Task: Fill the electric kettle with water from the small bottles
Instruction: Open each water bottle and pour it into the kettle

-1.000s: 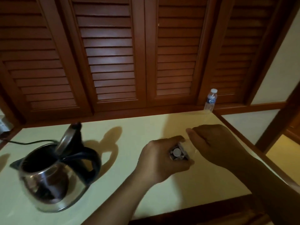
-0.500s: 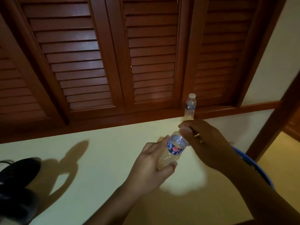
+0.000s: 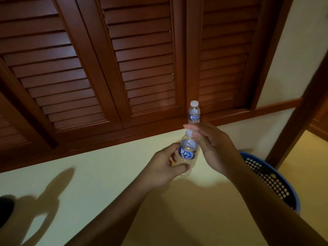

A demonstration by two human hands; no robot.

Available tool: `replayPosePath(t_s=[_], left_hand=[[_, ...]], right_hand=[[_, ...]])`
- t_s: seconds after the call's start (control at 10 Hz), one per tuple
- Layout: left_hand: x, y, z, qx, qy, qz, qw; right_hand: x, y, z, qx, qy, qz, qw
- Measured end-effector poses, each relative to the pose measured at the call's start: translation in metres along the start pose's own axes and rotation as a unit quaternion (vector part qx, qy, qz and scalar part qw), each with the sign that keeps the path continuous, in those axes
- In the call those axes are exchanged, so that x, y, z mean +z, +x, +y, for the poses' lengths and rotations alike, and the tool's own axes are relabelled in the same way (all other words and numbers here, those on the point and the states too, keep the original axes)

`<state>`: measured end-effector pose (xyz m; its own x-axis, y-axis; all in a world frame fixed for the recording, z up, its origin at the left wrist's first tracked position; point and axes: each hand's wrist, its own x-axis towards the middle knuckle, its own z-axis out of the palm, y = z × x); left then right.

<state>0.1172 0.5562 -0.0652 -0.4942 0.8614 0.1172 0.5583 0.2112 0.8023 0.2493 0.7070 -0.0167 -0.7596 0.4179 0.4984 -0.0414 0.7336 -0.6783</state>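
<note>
My left hand point(image 3: 166, 168) grips the lower body of a small clear water bottle point(image 3: 188, 152) with a blue label, held upright above the pale counter point(image 3: 106, 174). My right hand point(image 3: 211, 146) pinches its white cap point(image 3: 189, 133) between thumb and fingers. A second small bottle point(image 3: 194, 112), capped, stands at the back of the counter against the wooden ledge, just beyond my right fingers. Of the electric kettle only a dark edge point(image 3: 6, 208) shows at the far left; its shadow falls on the counter.
Brown louvred wooden shutters point(image 3: 142, 59) rise behind the counter. A blue perforated basket point(image 3: 276, 181) sits to the right of the counter edge, partly behind my right forearm. A wooden post point(image 3: 301, 112) stands beyond it.
The view has swung right and up, so the kettle has slid almost out of frame. The held bottle has come upright from lying end-on, and my right fingers have settled on its cap.
</note>
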Motion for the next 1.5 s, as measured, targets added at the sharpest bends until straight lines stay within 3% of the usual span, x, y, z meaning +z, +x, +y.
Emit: replayPosePath(t_s=[0.2, 0.4, 0.7, 0.8, 0.9, 1.0, 1.1, 1.3, 1.4, 1.5], left_hand=[[0.010, 0.052, -0.017, -0.041, -0.048, 0.078, 0.995], [0.014, 0.111, -0.032, -0.077, -0.055, 0.144, 0.985], [0.022, 0.166, -0.042, -0.106, -0.028, 0.160, 0.981], [0.025, 0.169, -0.046, -0.119, -0.035, 0.153, 0.980], [0.027, 0.171, -0.047, -0.118, -0.036, 0.141, 0.982], [0.027, 0.174, -0.047, -0.123, -0.037, 0.140, 0.982], [0.025, 0.173, -0.046, -0.132, -0.037, 0.133, 0.982], [0.023, 0.118, -0.041, -0.138, -0.058, 0.138, 0.979], [0.017, 0.057, -0.047, -0.121, -0.078, 0.146, 0.979], [-0.002, -0.012, -0.045, -0.109, -0.094, 0.179, 0.973]], right_hand=[[0.009, 0.010, 0.029, 0.134, 0.105, -0.037, 0.985], [0.035, -0.009, 0.058, 0.249, 0.100, -0.027, 0.963], [0.042, -0.030, 0.081, 0.283, 0.082, -0.069, 0.953], [0.045, -0.023, 0.091, 0.367, 0.110, -0.096, 0.919], [0.048, -0.015, 0.094, 0.405, 0.182, -0.063, 0.894], [0.056, -0.037, 0.093, 0.245, 0.106, -0.029, 0.963], [0.053, -0.035, 0.097, 0.265, 0.139, -0.048, 0.953], [0.052, -0.028, 0.082, 0.222, 0.061, -0.074, 0.970], [0.066, -0.028, 0.064, 0.151, 0.015, -0.075, 0.986], [0.089, -0.022, 0.035, 0.093, 0.050, -0.087, 0.991]])
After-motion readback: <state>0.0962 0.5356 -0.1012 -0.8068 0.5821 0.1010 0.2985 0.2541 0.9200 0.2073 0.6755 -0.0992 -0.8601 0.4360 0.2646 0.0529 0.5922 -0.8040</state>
